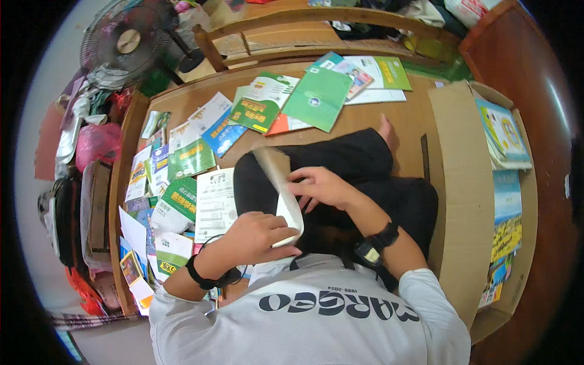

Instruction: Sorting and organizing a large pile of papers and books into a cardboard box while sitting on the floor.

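A thin booklet (pixel 289 218) with white pages is held above my crossed legs, bent along its length. Its far part is brownish and blurred. My left hand (pixel 262 237) grips the near end, thumb below and fingers over the pages. At the booklet's right edge, my right hand (pixel 321 186) has its fingertips on the pages; part of its grip is hidden. Just left of my knee lies a white printed sheet or booklet (pixel 214 203). Beyond my legs rests a green-covered book (pixel 318 98), beside a green and white workbook (pixel 264 102).
Many workbooks, including a blue and white one (pixel 219 123), cover the wooden bed platform (pixel 365 119) on the left. To my right stands an open cardboard box (pixel 461 200) holding books (pixel 504 132). A fan (pixel 128 41) and a wooden rail (pixel 328 18) are at the far side.
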The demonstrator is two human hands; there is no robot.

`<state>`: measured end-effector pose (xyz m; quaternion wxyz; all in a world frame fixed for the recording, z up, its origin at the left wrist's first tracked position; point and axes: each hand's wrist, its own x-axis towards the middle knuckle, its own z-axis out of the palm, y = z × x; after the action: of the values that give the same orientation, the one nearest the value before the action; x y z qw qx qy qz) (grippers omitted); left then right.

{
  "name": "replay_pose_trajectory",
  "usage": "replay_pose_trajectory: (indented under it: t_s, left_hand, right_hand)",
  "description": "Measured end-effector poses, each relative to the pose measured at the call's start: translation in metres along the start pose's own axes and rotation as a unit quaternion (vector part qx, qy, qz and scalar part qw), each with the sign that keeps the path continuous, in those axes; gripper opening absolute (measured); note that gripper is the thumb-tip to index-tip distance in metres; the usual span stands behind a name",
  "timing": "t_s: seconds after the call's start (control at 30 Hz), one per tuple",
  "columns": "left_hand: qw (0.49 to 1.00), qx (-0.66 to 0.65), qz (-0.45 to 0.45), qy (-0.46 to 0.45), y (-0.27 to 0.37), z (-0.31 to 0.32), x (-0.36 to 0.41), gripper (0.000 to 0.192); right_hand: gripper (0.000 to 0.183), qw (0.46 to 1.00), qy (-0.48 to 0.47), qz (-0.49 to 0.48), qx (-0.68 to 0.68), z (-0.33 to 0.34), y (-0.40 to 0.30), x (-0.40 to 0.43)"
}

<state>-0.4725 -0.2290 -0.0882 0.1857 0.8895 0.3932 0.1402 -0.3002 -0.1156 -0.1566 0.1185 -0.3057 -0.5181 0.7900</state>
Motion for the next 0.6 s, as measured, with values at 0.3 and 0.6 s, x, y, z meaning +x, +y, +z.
replay_pose_trajectory:
  t_s: [0.3, 0.6]
  left_hand:
    - [0.996, -0.064, -0.048, -0.050, -0.033, 0.061, 0.004, 0.034]
    - [0.977, 0.110, 0.061, 0.171, -0.045, 0.023, 0.082, 0.015]
  right_hand:
    - [0.081, 0.928, 0.087, -0.102, -0.347, 0.017, 0.055, -0.009]
    - [0.028, 0.852, 0.293, -0.209, -0.381, 0.010, 0.012, -0.036]
